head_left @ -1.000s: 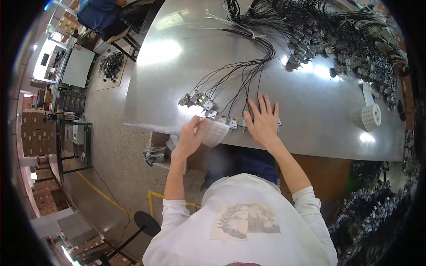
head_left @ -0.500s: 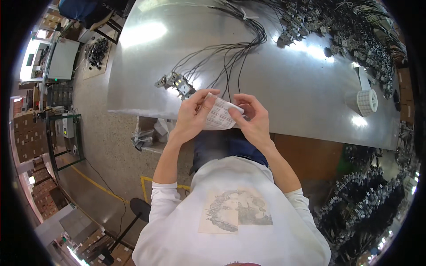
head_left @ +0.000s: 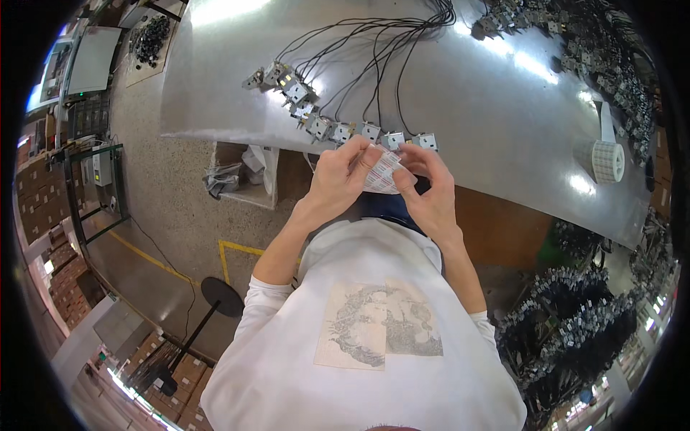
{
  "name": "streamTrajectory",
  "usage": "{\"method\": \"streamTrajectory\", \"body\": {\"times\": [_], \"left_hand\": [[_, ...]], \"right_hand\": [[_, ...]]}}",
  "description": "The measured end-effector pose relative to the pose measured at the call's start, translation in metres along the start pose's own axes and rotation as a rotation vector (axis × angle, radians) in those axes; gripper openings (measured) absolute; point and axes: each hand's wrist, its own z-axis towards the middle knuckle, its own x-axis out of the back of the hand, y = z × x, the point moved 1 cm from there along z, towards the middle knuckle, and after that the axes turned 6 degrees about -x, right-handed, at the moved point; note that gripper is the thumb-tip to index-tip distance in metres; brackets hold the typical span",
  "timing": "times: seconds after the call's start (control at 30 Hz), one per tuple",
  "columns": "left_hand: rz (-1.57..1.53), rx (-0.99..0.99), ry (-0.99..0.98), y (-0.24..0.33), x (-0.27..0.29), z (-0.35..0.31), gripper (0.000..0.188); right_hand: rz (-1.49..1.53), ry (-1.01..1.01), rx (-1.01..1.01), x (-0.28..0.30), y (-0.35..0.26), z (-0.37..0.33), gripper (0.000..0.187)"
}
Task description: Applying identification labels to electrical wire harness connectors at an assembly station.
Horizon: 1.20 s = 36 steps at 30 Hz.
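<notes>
A strip of printed white labels (head_left: 382, 174) is stretched between my hands at the table's near edge. My left hand (head_left: 343, 172) pinches one end of it, thumb on top. The fingers of my right hand (head_left: 430, 188) close on the other end. Just beyond my hands, several small metal boxes on black cables (head_left: 318, 128) lie in a curved row. The box (head_left: 425, 141) at the row's right end sits close to my right fingertips.
A roll of labels (head_left: 608, 161) stands on the metal table (head_left: 503, 129) at the right. Heaped cabled metal parts (head_left: 604, 68) cover the far right. Below the table edge, at left, is an open box with plastic bags (head_left: 248, 172). Racks of hanging parts (head_left: 575, 323) stand lower right.
My view has shifted, so the table sits higher and more of the metal box row shows. Both hands still hold the label strip, now tilted differently.
</notes>
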Motion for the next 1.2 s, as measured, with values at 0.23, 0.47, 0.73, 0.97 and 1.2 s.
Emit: {"method": "streamTrajectory", "body": {"times": [0.23,0.47,0.73,0.97,1.2], "left_hand": [[0.089,-0.127,0.022,0.0,-0.011,-0.004,0.023],[0.095,-0.134,0.061,-0.004,-0.012,-0.004,0.026],[0.125,-0.101,0.188,0.001,0.004,0.007,0.04],[0.154,-0.084,0.031,0.006,0.017,0.012,0.035],[-0.257,0.155,-0.064,0.001,0.022,0.013,0.024]], "right_hand": [[0.139,0.051,-0.049,-0.005,0.003,0.014,0.025],[0.115,0.078,0.172,-0.008,0.009,0.016,0.021],[0.289,0.01,0.108,-0.005,-0.001,0.008,0.056],[0.227,0.05,0.051,-0.015,0.006,0.006,0.076],[0.19,0.027,0.014,-0.01,0.008,0.01,0.067]]}}
